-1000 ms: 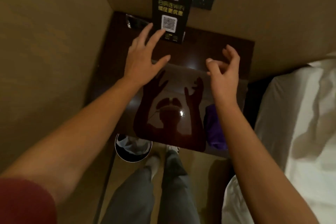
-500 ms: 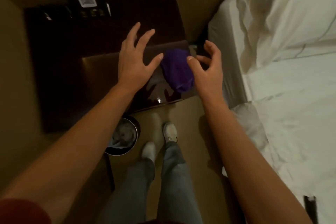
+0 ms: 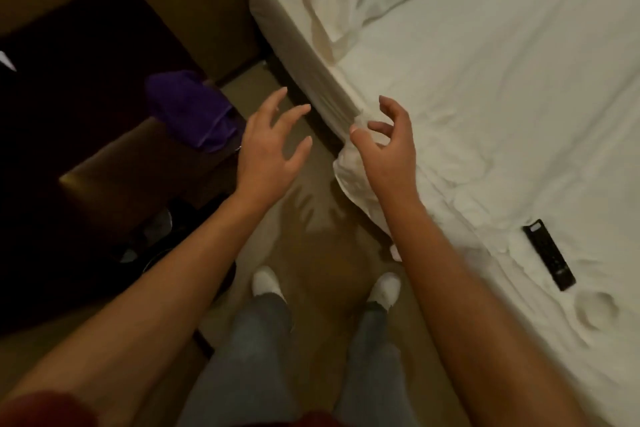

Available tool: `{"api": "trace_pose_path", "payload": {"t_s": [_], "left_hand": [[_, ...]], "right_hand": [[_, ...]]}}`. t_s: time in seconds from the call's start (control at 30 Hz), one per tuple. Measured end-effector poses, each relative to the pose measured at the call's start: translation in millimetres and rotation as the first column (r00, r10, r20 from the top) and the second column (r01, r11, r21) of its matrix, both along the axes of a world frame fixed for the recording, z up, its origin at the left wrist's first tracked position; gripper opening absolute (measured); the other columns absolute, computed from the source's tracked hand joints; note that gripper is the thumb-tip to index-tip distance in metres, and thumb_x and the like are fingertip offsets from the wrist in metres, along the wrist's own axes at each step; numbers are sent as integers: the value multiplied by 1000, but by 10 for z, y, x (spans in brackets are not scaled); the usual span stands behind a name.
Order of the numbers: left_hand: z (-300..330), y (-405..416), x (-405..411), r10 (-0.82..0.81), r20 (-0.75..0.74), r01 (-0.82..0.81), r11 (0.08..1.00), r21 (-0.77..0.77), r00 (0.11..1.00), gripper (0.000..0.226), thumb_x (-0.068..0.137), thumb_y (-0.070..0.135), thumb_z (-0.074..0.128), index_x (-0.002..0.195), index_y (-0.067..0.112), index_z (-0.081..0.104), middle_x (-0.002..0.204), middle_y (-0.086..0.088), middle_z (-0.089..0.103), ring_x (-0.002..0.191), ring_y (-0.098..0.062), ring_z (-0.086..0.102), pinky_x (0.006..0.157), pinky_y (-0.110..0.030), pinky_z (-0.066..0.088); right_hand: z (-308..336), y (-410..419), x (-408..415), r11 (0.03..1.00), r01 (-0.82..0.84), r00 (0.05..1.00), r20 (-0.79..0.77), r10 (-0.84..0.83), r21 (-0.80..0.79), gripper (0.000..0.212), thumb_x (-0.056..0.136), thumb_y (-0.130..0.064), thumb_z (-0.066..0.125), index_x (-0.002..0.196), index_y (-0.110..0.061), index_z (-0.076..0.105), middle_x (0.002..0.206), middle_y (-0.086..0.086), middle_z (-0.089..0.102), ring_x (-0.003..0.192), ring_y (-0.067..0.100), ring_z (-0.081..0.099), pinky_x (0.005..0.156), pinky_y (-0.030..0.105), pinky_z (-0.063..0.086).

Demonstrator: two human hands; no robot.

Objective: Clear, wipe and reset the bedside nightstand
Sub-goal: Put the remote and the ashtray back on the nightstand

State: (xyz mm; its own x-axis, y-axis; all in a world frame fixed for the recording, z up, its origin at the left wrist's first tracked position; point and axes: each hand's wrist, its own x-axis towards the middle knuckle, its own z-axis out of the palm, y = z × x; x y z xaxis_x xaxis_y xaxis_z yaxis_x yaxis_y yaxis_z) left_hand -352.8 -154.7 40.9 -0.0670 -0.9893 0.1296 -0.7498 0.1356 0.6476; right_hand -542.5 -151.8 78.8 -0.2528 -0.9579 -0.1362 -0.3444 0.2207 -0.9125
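Observation:
The dark glossy nightstand (image 3: 104,163) fills the left side of the view. A crumpled purple cloth (image 3: 194,111) lies on its right front corner. My left hand (image 3: 270,149) hovers over the floor just right of that corner, fingers spread and holding nothing. My right hand (image 3: 388,142) is at the edge of the white bed (image 3: 502,97), fingers curled apart and empty, close to the sheet's folded corner. A black remote control (image 3: 549,253) lies on the bed to the right.
A round waste bin (image 3: 152,243) sits low beside the nightstand, partly hidden by my left forearm. My legs and white shoes (image 3: 266,281) stand on the tan floor between nightstand and bed. Pillows lie at the top of the bed.
The view has swung right from the nightstand toward the bed. Both hands moved right, off the nightstand top; the black sign is out of view and the remote has come into view.

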Motion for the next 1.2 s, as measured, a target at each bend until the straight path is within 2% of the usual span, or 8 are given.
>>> {"api": "trace_pose_path", "payload": {"t_s": [0.2,0.43,0.57,0.77,0.87,0.97,1.1,1.2], "left_hand": [[-11,175,-1695,-215,-40,217,974,62,976,49,92,35,68,140,27,58,160,-2,36,134,-24,45,109,-45,45],[-110,436,-3212,-455,-9,452,881,140,890,50,94,27,66,142,30,55,163,2,33,138,-25,43,109,-47,45],[-159,621,-3872,-576,-17,573,810,127,818,48,92,23,64,139,28,58,160,-1,39,138,-27,45,109,-46,45],[-353,939,-4640,-753,91,732,655,187,651,53,89,21,65,141,20,58,156,-7,45,136,-34,46,108,-49,43],[-494,1042,-4927,-822,167,773,569,282,544,56,90,23,64,145,18,54,156,-9,45,139,-36,43,110,-51,40],[-649,1071,-5162,-863,260,788,503,354,434,58,91,27,60,148,19,49,158,-7,42,144,-35,37,115,-53,33],[-834,980,-5409,-868,362,783,474,403,340,58,93,27,58,149,20,45,160,-7,38,149,-36,30,121,-52,24],[-929,851,-5537,-868,409,771,459,441,283,56,94,23,55,149,21,44,158,-9,40,146,-36,33,120,-52,25]], "right_hand": [[-35,510,-1597,983,165,986,-41,-162,76,53,91,-29,73,140,-26,52,142,-11,50,118,3,56,80,9,50],[-280,1198,-2927,926,334,943,-50,-330,175,54,89,-29,75,138,-28,52,142,-10,49,116,3,54,84,16,50],[-393,1523,-3485,878,427,903,-59,-425,215,54,88,-29,75,138,-26,54,137,-9,51,117,6,56,89,17,50],[-630,2020,-4164,806,530,848,-191,-495,262,55,86,-27,73,137,-24,54,137,-7,52,118,10,55,98,33,53],[-788,2285,-4492,766,564,816,-351,-460,308,57,86,-28,72,140,-23,54,142,-1,52,129,19,50,106,39,48],[-952,2514,-4782,722,563,798,-492,-347,402,67,82,-31,73,145,-26,50,153,5,42,141,28,39,112,44,41],[-1138,2662,-5073,659,559,799,-540,-264,503,80,81,-40,75,152,-33,40,165,7,27,152,32,26,117,49,33],[-1252,2661,-5206,641,539,811,-543,-219,546,84,80,-44,76,154,-32,38,163,8,30,149,33,30,116,50,36]]}}
